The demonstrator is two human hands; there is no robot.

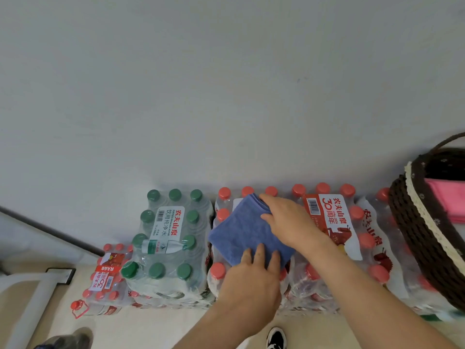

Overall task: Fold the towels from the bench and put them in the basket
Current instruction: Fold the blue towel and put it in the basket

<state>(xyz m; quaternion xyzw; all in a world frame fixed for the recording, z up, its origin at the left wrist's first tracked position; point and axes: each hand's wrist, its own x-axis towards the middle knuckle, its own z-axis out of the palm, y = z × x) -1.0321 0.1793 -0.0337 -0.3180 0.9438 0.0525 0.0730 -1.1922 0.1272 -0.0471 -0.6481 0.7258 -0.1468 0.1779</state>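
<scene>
Head view: we look down on a blue towel (pixel 241 230), folded to a small thick square. It lies on top of a shrink-wrapped pack of red-capped bottles (pixel 221 273) that stands against a pale wall (pixel 226 84).

The left hand (pixel 251 280) comes in from below. Its fingers (pixel 260 253) are laid straight and a little spread over the near edge of the towel, resting flat on the cloth and not curled round it. The right hand (pixel 292 222) reaches in from the right to the towel's far right corner, where the layered edges show. There we see a finger above the stacked layers and the thumb below them, pinching that corner.

Just left of the towel's pack stands a pack of green-capped bottles (pixel 168 238). More red-capped packs run on to the right, and we see a dark woven basket (pixel 412 222) with a cream lace rim on them, well apart from the blue towel. A pink towel (pixel 450 202) lies inside the basket, partly cut off by the edge of the view.

On the beige floor (pixel 151 328), a black-and-white shoe (pixel 276 338) shows between the forearms.
</scene>
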